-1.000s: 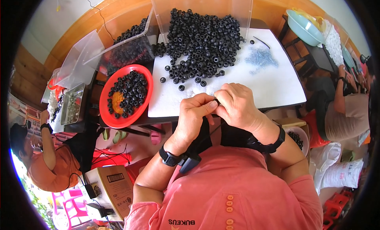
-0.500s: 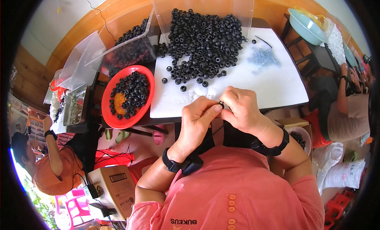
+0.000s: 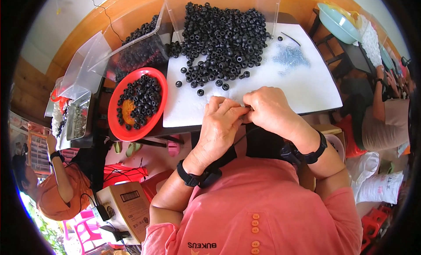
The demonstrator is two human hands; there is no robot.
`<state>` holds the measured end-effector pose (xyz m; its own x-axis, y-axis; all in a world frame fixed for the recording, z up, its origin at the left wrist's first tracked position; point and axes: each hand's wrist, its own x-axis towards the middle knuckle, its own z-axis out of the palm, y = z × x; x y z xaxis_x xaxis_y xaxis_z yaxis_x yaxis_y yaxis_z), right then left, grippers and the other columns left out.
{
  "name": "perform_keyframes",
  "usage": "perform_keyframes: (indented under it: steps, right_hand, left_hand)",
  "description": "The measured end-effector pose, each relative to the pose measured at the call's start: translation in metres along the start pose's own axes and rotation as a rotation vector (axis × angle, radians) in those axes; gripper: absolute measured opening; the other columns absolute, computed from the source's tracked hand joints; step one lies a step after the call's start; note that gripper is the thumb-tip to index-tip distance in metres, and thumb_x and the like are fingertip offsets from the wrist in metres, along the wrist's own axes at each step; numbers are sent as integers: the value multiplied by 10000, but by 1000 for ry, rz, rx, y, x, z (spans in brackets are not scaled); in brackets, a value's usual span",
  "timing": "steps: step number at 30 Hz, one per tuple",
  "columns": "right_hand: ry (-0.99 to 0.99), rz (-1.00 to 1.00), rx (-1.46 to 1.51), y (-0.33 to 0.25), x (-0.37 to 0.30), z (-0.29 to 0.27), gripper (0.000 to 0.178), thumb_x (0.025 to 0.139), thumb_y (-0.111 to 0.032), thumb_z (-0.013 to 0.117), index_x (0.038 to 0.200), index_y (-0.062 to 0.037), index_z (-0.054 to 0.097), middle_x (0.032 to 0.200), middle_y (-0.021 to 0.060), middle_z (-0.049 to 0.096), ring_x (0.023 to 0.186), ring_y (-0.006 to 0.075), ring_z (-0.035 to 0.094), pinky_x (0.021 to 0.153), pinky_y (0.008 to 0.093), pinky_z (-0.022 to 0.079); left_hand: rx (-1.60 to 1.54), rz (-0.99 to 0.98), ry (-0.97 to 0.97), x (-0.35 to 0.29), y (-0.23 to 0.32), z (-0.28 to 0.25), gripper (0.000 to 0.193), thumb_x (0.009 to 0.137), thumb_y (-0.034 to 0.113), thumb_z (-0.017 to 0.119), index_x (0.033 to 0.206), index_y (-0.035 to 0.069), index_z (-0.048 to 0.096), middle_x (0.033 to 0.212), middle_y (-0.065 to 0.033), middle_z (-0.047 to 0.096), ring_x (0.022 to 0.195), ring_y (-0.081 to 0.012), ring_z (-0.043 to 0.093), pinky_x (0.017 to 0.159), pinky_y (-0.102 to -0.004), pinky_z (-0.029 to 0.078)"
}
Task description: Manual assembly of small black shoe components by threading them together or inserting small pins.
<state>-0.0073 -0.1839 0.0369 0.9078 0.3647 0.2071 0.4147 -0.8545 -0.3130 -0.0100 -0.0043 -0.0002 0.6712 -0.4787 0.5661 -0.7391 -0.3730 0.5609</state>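
Observation:
My left hand and my right hand meet over the near edge of a white board. Both are closed, fingertips pinched together around a small black ring-shaped piece, mostly hidden by the fingers. Just beyond them a large heap of round black pieces with holes spreads over the board, a few lying loose at its near side. Right of the heap lies a scatter of tiny clear bluish bits, with a short black strip beyond it.
A red plate of black pieces stands left of the board. Behind it is a clear bin of more pieces; a metal tray sits farther left. Other people are at both sides. A pale blue basin stands far right.
My hands have turned and moved slightly upward in the view, and the fingers now cover more of the black piece. The view has shifted a little; the heap looks the same.

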Motion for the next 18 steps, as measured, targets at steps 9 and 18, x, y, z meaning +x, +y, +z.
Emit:
perform_keyframes:
  steps: [9, 18]
  right_hand:
    - [-118, 11, 42, 8, 3, -7, 165, 705, -168, 751, 760, -30, 678, 714, 170, 658, 713, 380, 645, 642, 456, 493]
    - [-49, 130, 257, 9, -2, -12, 88, 715, -40, 597, 738, -15, 679, 760, 205, 668, 768, 397, 652, 685, 488, 499]
  left_hand:
    - [-29, -73, -17, 4, 5, -1, 244, 763, -26, 720, 1000, 33, 719, 991, -66, 649, 968, -268, 521, 858, -359, 459]
    - [61, -84, 28, 11, -1, 12, 200, 717, 26, 748, 913, 63, 731, 913, -34, 648, 888, -271, 538, 804, -393, 438]
